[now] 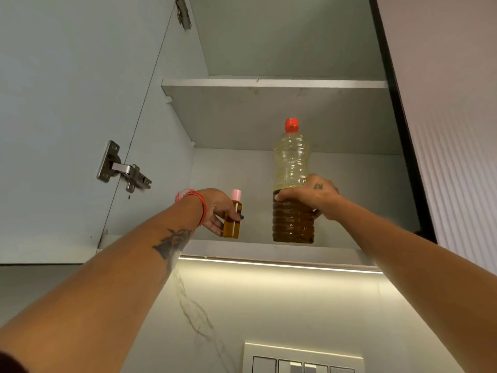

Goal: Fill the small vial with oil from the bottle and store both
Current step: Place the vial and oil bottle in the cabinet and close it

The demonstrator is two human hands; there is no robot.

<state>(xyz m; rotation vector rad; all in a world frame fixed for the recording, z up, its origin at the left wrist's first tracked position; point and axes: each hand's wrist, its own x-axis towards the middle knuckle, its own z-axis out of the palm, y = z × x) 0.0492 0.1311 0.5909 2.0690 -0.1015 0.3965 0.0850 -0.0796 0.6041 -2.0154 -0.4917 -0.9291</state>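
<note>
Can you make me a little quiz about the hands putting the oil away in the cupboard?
1. True or false: the big bottle has a blue cap.
2. Which hand holds the small vial: A) left hand, B) right hand?
3. Fill in: the vial's cap is ____.

Key: 1 false, the cap is red. 2 A. 3 pink.

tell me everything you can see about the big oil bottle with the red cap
The large clear ribbed plastic bottle stands upright with its red screw cap on. Dark amber oil fills roughly its lower half; the upper part looks pale yellow and empty. The right hand grips it around the middle, at the oil line. Its base is at the lower shelf of the open wall cabinet; whether it rests there cannot be told. It touches nothing else.
</note>
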